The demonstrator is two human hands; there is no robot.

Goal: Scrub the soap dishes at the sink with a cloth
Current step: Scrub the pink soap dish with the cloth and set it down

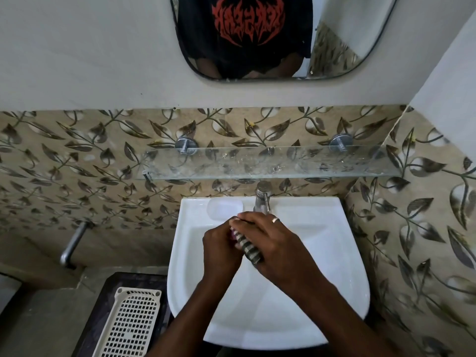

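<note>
Over the white sink (334, 266) both hands meet. My left hand (220, 251) is closed around a small pinkish soap dish (233, 234), of which only a sliver shows between the fingers. My right hand (278, 243), with a ring on one finger, presses a black-and-white striped cloth (248, 247) against that dish. The cloth hangs out below the fingers. A built-in soap recess (224, 208) lies on the sink's back ledge at the left of the tap (262, 199).
A glass shelf (270, 163) juts out above the tap. A mirror (257, 34) hangs higher on the wall. At the lower left a cream plastic basket (128, 325) rests on a dark stand. A metal pipe (73, 243) sticks out of the left wall.
</note>
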